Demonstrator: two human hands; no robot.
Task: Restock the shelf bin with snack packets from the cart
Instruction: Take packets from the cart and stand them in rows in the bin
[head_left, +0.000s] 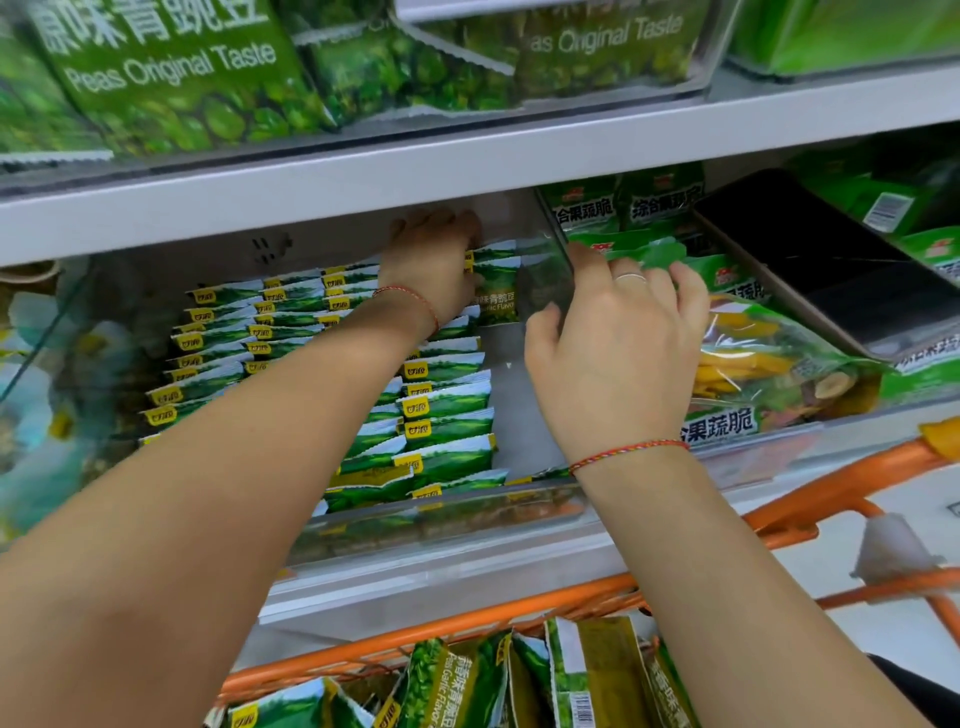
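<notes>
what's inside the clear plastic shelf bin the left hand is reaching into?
Clear plastic shelf bin holds rows of green-and-white snack packets; bare floor on the right. Left hand and forearm cover some packets.

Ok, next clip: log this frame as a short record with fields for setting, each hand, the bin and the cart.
setting: shop shelf, seen from a head camera
left hand: reaching deep into the bin, at the rear packets; grip unclear
right hand: fingers spread on the clear divider at the bin's right side
bin: clear plastic, rows of green snack packets, bare gap on the right
neighbouring bin: dried fruit bags
cart: orange, below the shelf, holding more green packets
</notes>
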